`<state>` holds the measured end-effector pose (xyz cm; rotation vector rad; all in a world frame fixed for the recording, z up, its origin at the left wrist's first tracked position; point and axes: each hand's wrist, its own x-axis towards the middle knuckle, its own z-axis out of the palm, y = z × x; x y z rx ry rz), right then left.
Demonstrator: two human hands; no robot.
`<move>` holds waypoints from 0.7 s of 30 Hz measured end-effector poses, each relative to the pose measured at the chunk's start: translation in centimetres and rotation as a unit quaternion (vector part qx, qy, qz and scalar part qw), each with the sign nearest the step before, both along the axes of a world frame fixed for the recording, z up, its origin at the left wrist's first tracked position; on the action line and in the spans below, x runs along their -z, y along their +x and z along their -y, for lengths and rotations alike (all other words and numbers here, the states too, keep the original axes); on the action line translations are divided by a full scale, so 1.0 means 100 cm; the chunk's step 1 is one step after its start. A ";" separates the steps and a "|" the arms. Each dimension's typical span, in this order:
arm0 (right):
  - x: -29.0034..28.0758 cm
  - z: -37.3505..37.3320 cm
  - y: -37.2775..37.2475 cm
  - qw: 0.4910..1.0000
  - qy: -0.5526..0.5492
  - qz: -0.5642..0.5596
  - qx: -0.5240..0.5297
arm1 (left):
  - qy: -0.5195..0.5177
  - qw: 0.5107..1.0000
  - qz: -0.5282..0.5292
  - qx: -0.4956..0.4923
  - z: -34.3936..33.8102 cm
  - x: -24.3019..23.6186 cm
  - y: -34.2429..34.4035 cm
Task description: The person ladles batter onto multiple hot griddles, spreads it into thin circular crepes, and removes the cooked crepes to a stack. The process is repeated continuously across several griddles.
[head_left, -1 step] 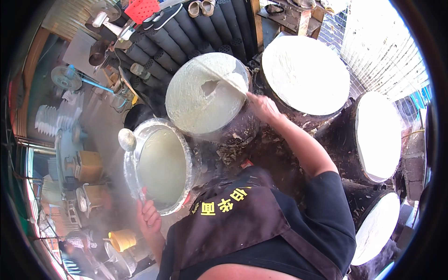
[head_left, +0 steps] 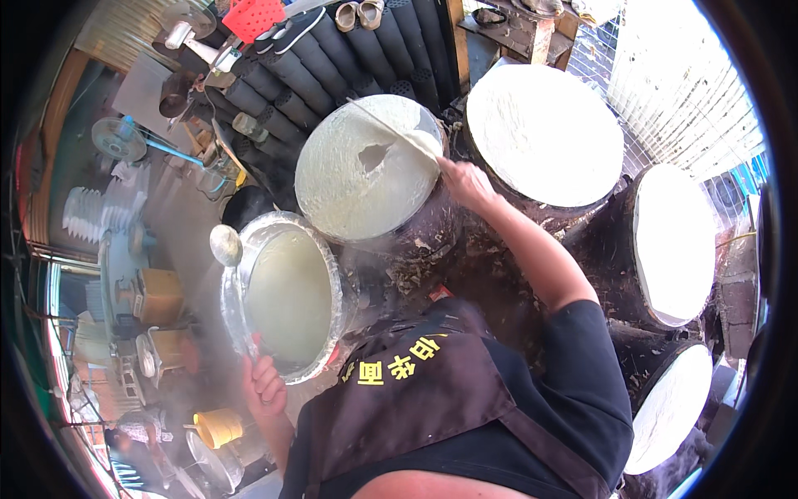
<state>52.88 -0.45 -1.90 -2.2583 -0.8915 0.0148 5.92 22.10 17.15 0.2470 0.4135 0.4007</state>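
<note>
My right hand [head_left: 468, 185] is closed on one end of a thin stick [head_left: 386, 125]. That stick slants across a round pan top [head_left: 349, 187] coated in pale, wet batter or a thin sheet of it, with a ragged dark patch near the middle. Whether the stick touches the coating I cannot tell. Lower left, my left hand [head_left: 264, 387] is wrapped round the handle of a ladle [head_left: 225, 245]. The ladle's coated bowl points up beside the left rim of a metal pot [head_left: 233, 287], which holds cloudy, pale liquid [head_left: 288, 291].
More drum-like stoves with white round tops stand in an arc: far right [head_left: 544, 133], right [head_left: 675, 241] and lower right [head_left: 673, 412]. Black coal cylinders [head_left: 332, 54] are stacked at the back, shoes on top. A fan [head_left: 119, 138] and a yellow bucket [head_left: 219, 427] are at left.
The stick, blurred before, now shows sharper, and my right hand has shifted slightly left. The ladle has moved only a few pixels.
</note>
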 end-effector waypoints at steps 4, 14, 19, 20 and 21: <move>-0.018 -0.035 0.033 0.997 -0.057 -0.049 0.028 | 0.016 1.000 0.011 0.022 0.009 -0.018 0.033; 0.012 0.033 -0.085 0.986 0.069 -0.090 0.125 | 0.034 0.989 0.010 0.142 0.017 -0.027 0.064; -0.017 -0.038 -0.003 0.978 -0.015 -0.132 0.161 | -0.010 0.959 -0.025 0.282 0.024 -0.008 0.146; -0.018 -0.044 0.005 0.980 0.016 -0.140 0.138 | -0.015 0.955 -0.032 0.296 0.030 -0.008 0.155; -0.019 -0.045 0.010 0.981 0.047 -0.147 0.114 | -0.020 0.950 -0.038 0.310 0.034 -0.008 0.161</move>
